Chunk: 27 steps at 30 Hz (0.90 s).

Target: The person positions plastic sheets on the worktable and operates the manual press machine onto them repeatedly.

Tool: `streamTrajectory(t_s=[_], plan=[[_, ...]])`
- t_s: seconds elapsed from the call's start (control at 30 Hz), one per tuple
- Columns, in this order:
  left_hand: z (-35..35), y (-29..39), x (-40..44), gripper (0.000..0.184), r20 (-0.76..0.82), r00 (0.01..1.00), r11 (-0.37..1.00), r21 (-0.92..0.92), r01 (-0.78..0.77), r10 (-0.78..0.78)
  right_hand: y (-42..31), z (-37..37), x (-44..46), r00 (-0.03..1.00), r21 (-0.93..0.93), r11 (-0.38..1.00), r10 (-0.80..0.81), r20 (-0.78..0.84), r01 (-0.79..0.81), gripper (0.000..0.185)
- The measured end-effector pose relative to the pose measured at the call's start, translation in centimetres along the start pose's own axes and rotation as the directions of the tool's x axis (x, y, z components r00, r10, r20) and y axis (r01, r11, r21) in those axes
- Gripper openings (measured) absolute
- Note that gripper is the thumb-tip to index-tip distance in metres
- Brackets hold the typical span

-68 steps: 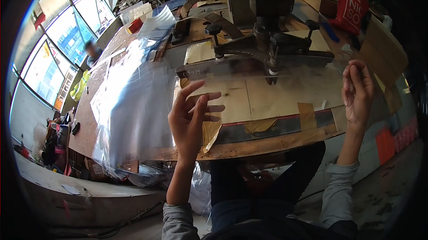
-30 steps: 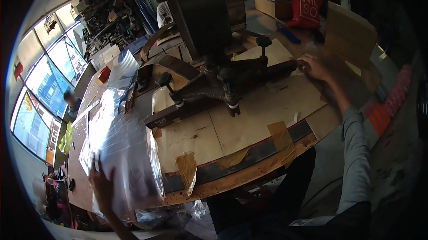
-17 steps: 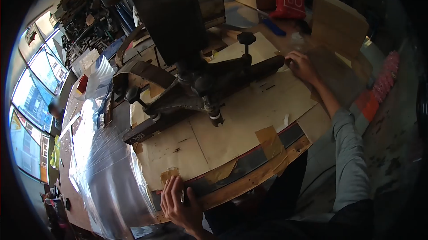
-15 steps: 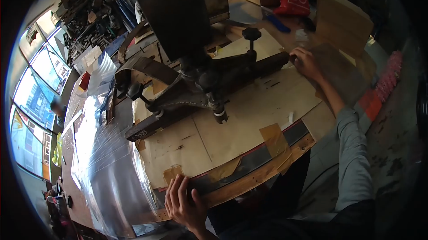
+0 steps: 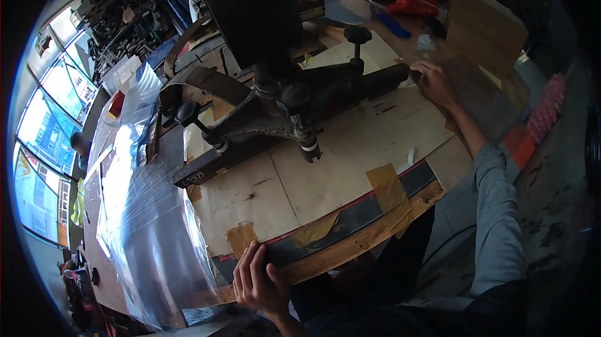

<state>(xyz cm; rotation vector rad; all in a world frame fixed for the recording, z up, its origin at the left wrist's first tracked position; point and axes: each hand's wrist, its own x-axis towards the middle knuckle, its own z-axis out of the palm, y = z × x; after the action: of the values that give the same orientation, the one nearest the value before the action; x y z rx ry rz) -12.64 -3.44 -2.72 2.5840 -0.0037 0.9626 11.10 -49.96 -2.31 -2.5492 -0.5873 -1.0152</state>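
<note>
The place looks like a workshop, and a hard-used one. A dark metal machine [image 5: 260,24] with knobbed arms stands over a worn bench [image 5: 357,247] patched with brown tape [image 5: 387,188]. Clear plastic sheets [image 5: 159,234] drape its left side. Farther back — heaped high — lie jumbled dark pieces [image 5: 128,18]; the floor [image 5: 544,227] is stained.

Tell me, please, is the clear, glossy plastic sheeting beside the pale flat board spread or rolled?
Spread: the sheeting lies broad and mostly flat across the brown table, left of the board.
</note>
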Motion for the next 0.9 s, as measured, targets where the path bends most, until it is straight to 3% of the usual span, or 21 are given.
streamTrajectory(t_s=[0.13,0.23,0.53,0.63,0.73,0.9], plan=[[0.0,-0.1,-0.1,0.035,-0.008,1.000,1.000,-0.007,-0.016,0.016,0.5,-0.6,0.0,0.973,0.007,0.985,0.166,0.161,-0.170,0.034],[0.0,-0.1,-0.1,0.035,-0.010,1.000,1.000,0.000,-0.019,0.019,-1.1,-0.6,0.5,0.992,0.014,0.992,0.129,0.006,-0.129,0.030],[0.2,-0.1,-0.3,0.036,-0.064,0.997,0.999,-0.013,-0.039,0.038,1.4,0.2,-0.3,0.994,-0.014,0.995,0.095,0.058,-0.095,0.028],[0.2,-0.2,-0.4,0.037,-0.073,0.996,0.999,-0.017,-0.044,0.043,-0.3,-0.8,0.2,0.965,-0.051,0.972,0.233,0.121,-0.228,0.024],[0.2,-0.2,-0.5,0.037,-0.075,0.996,0.999,-0.022,-0.050,0.048,-0.2,-0.1,0.2,0.997,-0.026,0.997,0.068,-0.045,-0.069,0.018],[0.2,-0.2,-0.7,0.038,-0.072,0.996,0.998,-0.027,-0.051,0.049,0.8,0.5,0.0,0.991,-0.032,0.991,0.131,-0.022,-0.132,0.012]])
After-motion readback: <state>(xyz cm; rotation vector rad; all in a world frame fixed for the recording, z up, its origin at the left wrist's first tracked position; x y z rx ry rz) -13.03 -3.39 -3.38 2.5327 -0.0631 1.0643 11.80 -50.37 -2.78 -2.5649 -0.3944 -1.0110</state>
